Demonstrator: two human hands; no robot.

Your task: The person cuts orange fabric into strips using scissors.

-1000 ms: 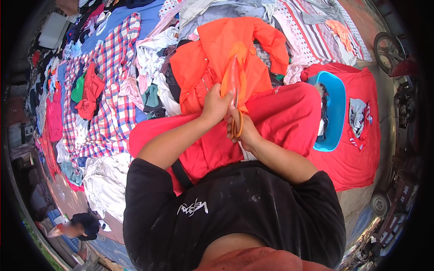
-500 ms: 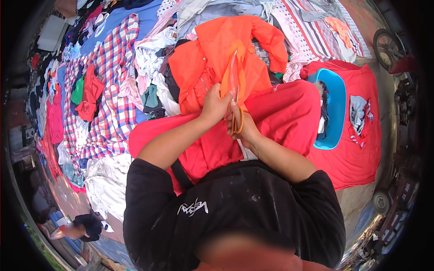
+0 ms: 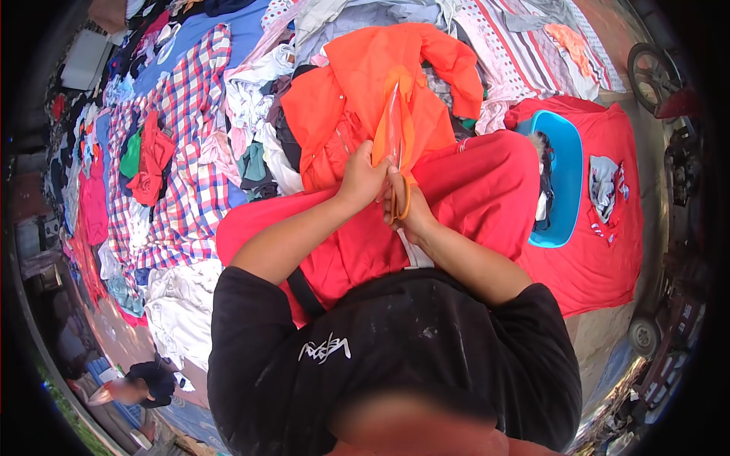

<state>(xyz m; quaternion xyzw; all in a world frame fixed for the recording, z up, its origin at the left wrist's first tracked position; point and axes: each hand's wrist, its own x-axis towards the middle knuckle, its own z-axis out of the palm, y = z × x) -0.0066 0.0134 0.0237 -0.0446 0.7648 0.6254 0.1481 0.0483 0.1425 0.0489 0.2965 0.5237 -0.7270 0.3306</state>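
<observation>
The person's knees are spread, and both forearms converge above the lap. The left forearm runs forward and inward from the sleeve of a black shirt (image 3: 395, 327), elbow bent; the left hand (image 3: 363, 176) sits slightly farther forward than the right. Left hand state: fingers drawn together, pinching an orange garment (image 3: 380, 61) beside the blades. The right forearm angles inward from the opposite side. Right hand state: fingers wrapped about the orange handles of a pair of scissors (image 3: 394, 133), blades directed forward, away from the torso. The two hands are just beside each other; from where I stand I cannot tell whether they touch, or how far the blades are parted.

Garment location: in front of the lap, near part by the red trousers (image 3: 487, 171), far part over heaped clothing. The blades lie along it, tips well short of its far edge.

Clearances: the thighs bound the hands on both sides, and each forearm crosses above the trousers. To the right, a blue bin (image 3: 564, 197) is just beside the right knee, well apart from the right hand. To the left, a checked cloth (image 3: 186, 114) lies well apart from the left hand.
</observation>
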